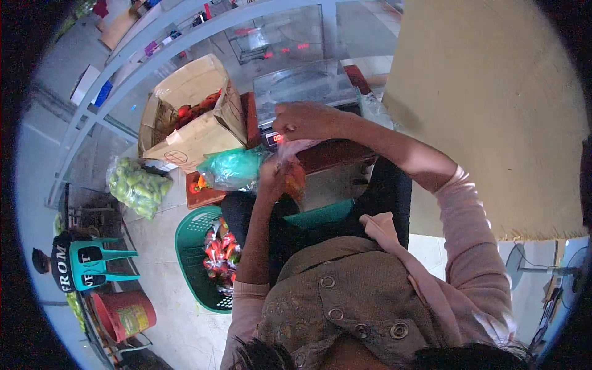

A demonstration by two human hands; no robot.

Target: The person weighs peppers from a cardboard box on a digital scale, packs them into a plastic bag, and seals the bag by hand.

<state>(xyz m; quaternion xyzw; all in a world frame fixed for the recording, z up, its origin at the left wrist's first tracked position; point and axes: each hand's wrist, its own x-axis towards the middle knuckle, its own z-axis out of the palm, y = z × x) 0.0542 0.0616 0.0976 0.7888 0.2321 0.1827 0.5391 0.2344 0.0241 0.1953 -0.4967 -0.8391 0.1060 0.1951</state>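
My right hand pinches the top of a clear plastic bag holding red and orange produce, just in front of a metal weighing scale. Below it, my left hand grips the bag's lower part. The bag hangs between both hands over my lap. A green plastic bag lies just left of my left hand.
An open cardboard box with red produce stands at the left. A green basket of packed red bags sits on the floor. A sack of green fruit, a red bucket and a teal chair lie farther left.
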